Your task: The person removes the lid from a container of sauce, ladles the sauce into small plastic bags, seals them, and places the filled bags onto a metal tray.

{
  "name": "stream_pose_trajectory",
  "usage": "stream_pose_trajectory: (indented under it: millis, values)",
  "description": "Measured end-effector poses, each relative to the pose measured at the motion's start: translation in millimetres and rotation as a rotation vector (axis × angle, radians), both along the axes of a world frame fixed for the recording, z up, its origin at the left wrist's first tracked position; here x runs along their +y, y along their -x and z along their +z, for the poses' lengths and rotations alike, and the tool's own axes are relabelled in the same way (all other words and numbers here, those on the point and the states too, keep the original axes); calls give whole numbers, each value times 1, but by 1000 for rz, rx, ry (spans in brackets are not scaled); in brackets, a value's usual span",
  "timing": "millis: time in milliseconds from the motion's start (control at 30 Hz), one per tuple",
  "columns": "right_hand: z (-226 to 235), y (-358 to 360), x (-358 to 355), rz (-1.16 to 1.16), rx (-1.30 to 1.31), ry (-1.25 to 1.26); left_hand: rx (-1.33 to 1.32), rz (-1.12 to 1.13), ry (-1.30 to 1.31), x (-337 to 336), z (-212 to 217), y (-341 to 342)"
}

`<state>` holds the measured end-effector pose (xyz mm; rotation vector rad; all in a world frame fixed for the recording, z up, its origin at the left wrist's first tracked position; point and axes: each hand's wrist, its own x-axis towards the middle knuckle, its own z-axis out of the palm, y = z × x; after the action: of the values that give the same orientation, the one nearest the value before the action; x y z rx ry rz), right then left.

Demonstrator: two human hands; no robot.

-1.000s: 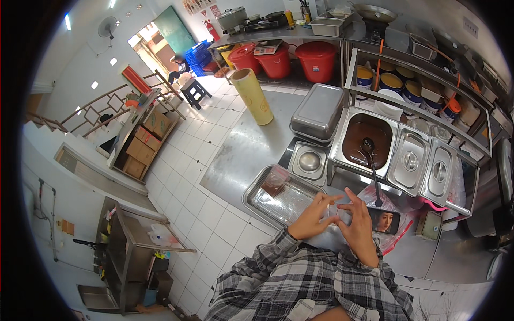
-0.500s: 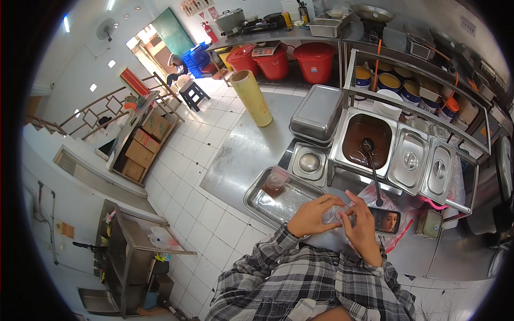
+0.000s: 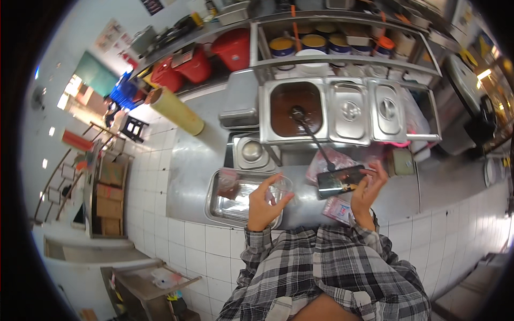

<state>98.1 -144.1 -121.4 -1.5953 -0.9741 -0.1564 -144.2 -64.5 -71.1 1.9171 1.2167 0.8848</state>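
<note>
My left hand [image 3: 262, 204] is over the right end of a shallow metal tray [image 3: 210, 206], its thumb and fingers curved around a small clear plastic bag [image 3: 282, 186]. In the tray lies a bag with brown contents [image 3: 228, 183]. My right hand [image 3: 371, 187] is at the right end of a black phone [image 3: 334, 181] with its screen lit. Its fingers are bent and apart, with nothing visible in them; whether they touch the phone I cannot tell. A pack of plastic bags [image 3: 338, 208] lies below the phone.
Behind the phone, a black ladle [image 3: 317, 140] rests in a square pan of brown sauce [image 3: 284, 115]. Two lidded metal pans [image 3: 348, 128] stand beside it. A yellow roll of film [image 3: 179, 113] and a covered metal container [image 3: 238, 101] are at the left; a small tin [image 3: 400, 162] is at the right.
My hands have come apart: the left went left with the clear plastic bag, the right moved to the phone. The view has turned to the right.
</note>
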Motion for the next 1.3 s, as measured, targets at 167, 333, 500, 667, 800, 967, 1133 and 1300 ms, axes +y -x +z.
stream_pose_trajectory:
  millis: [167, 333, 500, 667, 800, 967, 1133, 1300]
  values:
    - [-40, -14, -15, 310, -16, 315, -88, -89, 122, 0, -3, -19]
    - [-32, -9, -16, 315, 16, 311, -75, -110, 123, -1, -4, -24]
    - [-27, -7, -16, 324, -15, 278, -73, -105, 106, -2, -8, -24]
    - [-31, -9, -16, 347, 8, 276, -47, -107, 113, -2, 0, -25]
    - [-8, -3, -11, 228, 96, 69, -76, -86, 129, -1, -3, -22]
    - [50, 17, 12, 288, -43, -15, -84, -85, 120, -1, -3, -21]
    - [84, 37, 52, 371, -236, 204, -82, -91, 86, -1, -3, -22]
    - [90, 32, 76, 438, -287, 487, -75, -90, 56, -1, -3, -12]
